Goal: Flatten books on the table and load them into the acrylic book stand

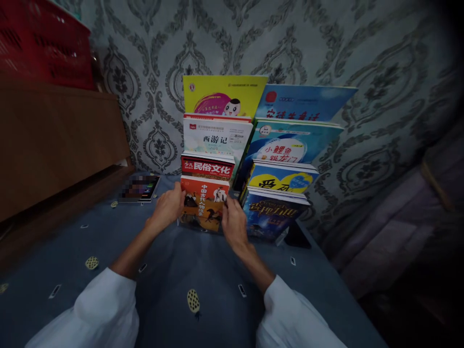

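Observation:
An orange book (202, 203) with Chinese lettering stands upright at the front of the left row of books. My left hand (170, 205) grips its left edge, fingers closed along the side. On its right edge my right hand (235, 222) is closed in the same way. Right behind it rises a red book (208, 166), then a pale book (217, 137) and a taller yellow-green book (224, 92). Beside my right hand, a dark blue book (273, 215) fronts the right row. The lower parts of the books behind are hidden.
In the right row stand a yellow-and-blue book (281, 179), a teal book (300, 140) and a blue book (308, 101). A thin dark book or magazine (147, 188) lies at left. A wooden cabinet (58, 140) holds a red basket (43, 48). Patterned wallpaper (188, 53) backs everything.

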`<state>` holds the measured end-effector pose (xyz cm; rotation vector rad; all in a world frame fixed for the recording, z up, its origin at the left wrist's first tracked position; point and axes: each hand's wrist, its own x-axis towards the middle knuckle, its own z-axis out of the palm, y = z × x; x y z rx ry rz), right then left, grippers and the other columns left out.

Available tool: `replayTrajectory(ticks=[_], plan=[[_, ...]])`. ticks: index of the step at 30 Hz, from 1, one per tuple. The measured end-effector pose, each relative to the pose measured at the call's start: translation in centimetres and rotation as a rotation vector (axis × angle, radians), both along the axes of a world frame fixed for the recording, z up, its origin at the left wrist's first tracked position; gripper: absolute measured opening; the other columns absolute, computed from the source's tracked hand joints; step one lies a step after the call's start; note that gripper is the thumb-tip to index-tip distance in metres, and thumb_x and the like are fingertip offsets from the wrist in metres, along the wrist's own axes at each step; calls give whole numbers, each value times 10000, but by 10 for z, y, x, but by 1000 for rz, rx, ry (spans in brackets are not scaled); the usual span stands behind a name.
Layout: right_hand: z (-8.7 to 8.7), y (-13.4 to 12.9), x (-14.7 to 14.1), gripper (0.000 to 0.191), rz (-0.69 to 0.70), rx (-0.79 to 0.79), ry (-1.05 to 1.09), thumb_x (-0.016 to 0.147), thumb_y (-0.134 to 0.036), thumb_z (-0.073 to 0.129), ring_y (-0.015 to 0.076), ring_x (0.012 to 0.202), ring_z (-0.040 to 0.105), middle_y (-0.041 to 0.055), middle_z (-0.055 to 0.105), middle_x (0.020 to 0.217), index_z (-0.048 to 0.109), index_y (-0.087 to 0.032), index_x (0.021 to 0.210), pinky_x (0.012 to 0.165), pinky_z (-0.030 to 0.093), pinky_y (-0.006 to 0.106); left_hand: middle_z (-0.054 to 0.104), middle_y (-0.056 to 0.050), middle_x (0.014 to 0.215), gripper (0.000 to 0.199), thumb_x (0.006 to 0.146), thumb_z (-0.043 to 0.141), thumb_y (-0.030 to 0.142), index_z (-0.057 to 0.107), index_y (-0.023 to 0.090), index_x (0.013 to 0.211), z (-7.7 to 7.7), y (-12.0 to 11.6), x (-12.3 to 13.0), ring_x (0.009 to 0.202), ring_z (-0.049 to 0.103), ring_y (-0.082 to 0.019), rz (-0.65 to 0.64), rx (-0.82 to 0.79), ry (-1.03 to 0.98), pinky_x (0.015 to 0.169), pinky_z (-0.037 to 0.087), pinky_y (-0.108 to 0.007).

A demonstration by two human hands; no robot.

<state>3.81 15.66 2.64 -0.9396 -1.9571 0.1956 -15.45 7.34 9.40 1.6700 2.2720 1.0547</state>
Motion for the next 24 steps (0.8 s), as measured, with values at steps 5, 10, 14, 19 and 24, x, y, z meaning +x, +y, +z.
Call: replayTrajectory(ticks=[5, 10, 14, 19, 24], plan=[[0, 1, 1, 412, -14, 19, -19, 951, -140, 395, 279, 956, 659, 158, 684, 1060, 587, -111, 1313, 856, 547, 418, 733, -155, 1034, 262, 1052, 329, 345, 488, 180, 1179, 14, -7, 0, 1021, 714, -320, 46, -253, 409, 813, 492, -363], [-1, -1, 1, 412, -25, 34, -37, 950, -179, 410, 295, 981, 657, 176, 684, 1102, 574, -105, 1321, 860, 550, 444, 731, -144, 1084, 282, 1060, 326, 380, 492, 183, 1176, 19, -10, -1, 1071, 705, -309, 32, -297, 441, 815, 492, -350], [-3, -4, 1, 463, -25, 32, -34, 938, -205, 440, 312, 1020, 648, 190, 668, 1146, 528, -98, 1380, 872, 551, 464, 730, -148, 1088, 297, 1059, 331, 403, 484, 181, 1184, 21, -11, -2, 1061, 707, -312, 65, -299, 447, 796, 493, -355], [-6, -5, 2, 506, -28, 5, -40, 935, -232, 448, 334, 1042, 641, 209, 649, 1170, 498, -77, 1415, 888, 548, 497, 732, -150, 1104, 294, 1061, 327, 402, 477, 177, 1176, 26, -16, -4, 1054, 708, -306, 50, -297, 466, 777, 493, -350], [-10, -8, 4, 529, -14, 26, -32, 938, -237, 452, 338, 1058, 633, 208, 642, 1167, 471, -92, 1447, 898, 551, 510, 742, -135, 1096, 280, 1055, 351, 400, 474, 177, 1174, 31, -18, -4, 1049, 712, -288, 51, -297, 455, 764, 489, -332]])
